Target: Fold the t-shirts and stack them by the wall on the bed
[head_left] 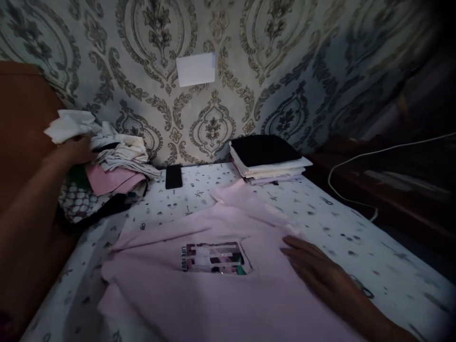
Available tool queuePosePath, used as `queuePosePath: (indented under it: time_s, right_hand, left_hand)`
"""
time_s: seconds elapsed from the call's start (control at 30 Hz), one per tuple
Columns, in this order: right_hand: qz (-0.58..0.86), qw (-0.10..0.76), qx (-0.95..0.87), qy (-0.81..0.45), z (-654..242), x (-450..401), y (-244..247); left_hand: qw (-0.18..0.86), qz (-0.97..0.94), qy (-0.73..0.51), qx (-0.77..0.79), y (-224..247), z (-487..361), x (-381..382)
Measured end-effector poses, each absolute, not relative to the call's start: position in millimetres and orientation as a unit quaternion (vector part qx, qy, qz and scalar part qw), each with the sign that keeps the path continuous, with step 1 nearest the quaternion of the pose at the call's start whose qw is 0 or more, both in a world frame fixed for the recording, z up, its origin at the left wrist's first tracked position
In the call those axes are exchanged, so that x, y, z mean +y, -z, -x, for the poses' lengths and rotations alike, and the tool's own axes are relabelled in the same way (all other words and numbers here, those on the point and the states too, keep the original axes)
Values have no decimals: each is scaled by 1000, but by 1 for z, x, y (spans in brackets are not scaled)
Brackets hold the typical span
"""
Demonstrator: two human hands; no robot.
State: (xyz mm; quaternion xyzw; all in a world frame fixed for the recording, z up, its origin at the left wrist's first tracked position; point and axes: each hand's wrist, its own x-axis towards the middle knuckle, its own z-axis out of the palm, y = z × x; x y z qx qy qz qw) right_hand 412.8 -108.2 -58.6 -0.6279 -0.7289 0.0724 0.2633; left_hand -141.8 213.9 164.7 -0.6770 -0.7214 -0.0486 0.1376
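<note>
A pink shirt (pixel 221 299) with a printed picture lies spread on a white patterned sheet (pixel 185 206). Flat on its right side rests my right hand (pixel 317 270), fingers stretched out. At the far left, my left hand (pixel 76 149) reaches to a heap of clothes (pixel 117 180) and grips a white cloth (pixel 71 124) on top. Part of that hand's fingers is hidden by the cloth.
A black phone (pixel 174 176) lies near the wall. Right of it sits a stack of folded clothes (pixel 267 152) with a black one on top. A brown wooden panel (pixel 24 109) stands at the left. A white cable (pixel 335 185) hangs at the right.
</note>
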Motion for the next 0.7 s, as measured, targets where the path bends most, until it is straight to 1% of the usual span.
queuePosePath:
  time_s: [0.07,0.1,0.13,0.17,0.23,0.3,0.37,0.43,0.53,0.7]
  right_hand:
    - [627,263,-730,-79,-410,-110,55]
    - [625,261,-731,-82,-409,-111,53]
    - [624,258,-733,-84,-407,-113,51]
    - [620,253,-738,-84,-406,-116,49]
    - [608,243,-752,-74,-406,-123,47]
    - [592,227,-771,-57,-409,-133,48]
    - [580,217,-784,-29,-414,-144,51]
    - [588,213,-780,4,-421,-156,53]
    - [633,218,-742,29,-428,-171,53]
    - [689,224,-689,-3,-428,-184,47]
  left_hand:
    - [209,636,35,-742,-158,116,174]
    - [227,651,27,-724,-149,101,151]
    - [218,682,25,-697,-136,85,129]
    - [172,723,17,-669,-119,70,106]
    - [35,798,9,-602,-79,46,62]
    - [-51,853,24,-519,-35,32,24]
    - [-69,878,41,-473,1,30,-3]
    - [-56,879,56,-470,22,40,-18]
    - [-34,876,73,-475,30,68,-24]
    - [-76,843,74,-528,21,95,-22]
